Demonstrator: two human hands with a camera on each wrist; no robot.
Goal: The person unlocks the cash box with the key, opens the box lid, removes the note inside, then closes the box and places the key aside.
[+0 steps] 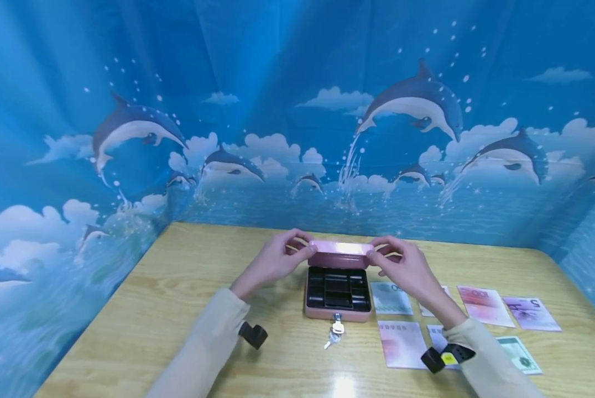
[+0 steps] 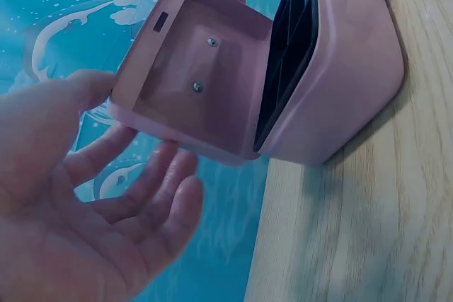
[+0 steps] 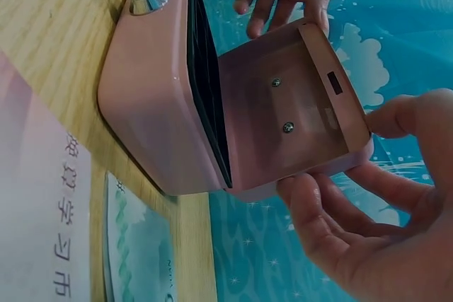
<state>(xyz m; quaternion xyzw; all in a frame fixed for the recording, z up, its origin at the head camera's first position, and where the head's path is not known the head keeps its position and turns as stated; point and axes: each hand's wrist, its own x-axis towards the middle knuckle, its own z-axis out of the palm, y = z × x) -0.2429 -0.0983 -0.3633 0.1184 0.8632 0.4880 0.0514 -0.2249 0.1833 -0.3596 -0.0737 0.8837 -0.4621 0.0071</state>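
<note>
A pink cash box [image 1: 317, 313] with a black compartment tray [image 1: 337, 284] stands on the table, its lid [image 1: 334, 261] raised. My left hand [image 1: 283, 255] pinches the lid's left corner, thumb on the front edge and fingers along the side. At the opposite corner, my right hand [image 1: 402, 264] grips the lid in the same way. Two screws show inside the lid in both wrist views, beside a dark slot [image 2: 161, 21] in its lip. Keys [image 1: 334, 334] hang from the lock on the box's front. The tray compartments that show in the head view hold nothing.
Play banknotes lie right of the box, among them a green one [image 1: 392, 299], a pink one [image 1: 402, 344], a red one [image 1: 486, 307] and a purple one [image 1: 532, 313]. My right forearm crosses over some of them. A dolphin-print curtain [image 1: 277, 110] hangs behind the wooden table [image 1: 178, 293].
</note>
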